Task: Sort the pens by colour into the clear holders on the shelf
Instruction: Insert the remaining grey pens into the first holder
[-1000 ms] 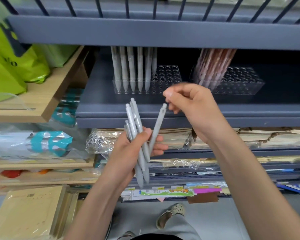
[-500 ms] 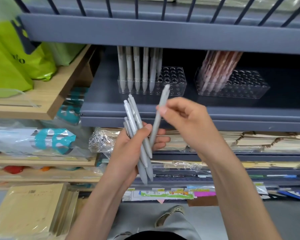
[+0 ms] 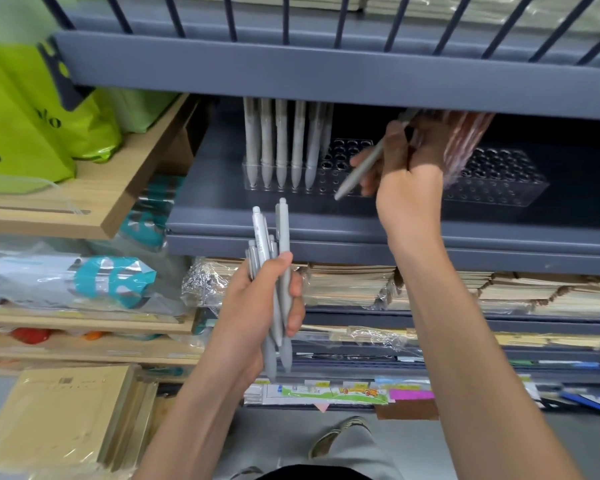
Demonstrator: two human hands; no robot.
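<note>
The fingers [image 3: 359, 161] of the right hand [image 3: 409, 188] pinch a single grey pen [image 3: 355, 176] around its upper half. Its long axis runs on a slant, with the tip low and to the left and the top end high and to the right. The tip hangs at the front right part of the grey holder [image 3: 343, 150], where the holes are empty; whether it touches I cannot tell. I judge the pen must be tipped upright before it drops in. A row [image 3: 281, 143] of grey pens stands at the left end of that holder. Below and in front of the holder, the left hand [image 3: 257, 306] grips the bundle [image 3: 280, 237] of remaining grey pens, well apart from the holes. Right of the holder sits a second holder [image 3: 499, 188] with reddish pens [image 3: 465, 143].
</note>
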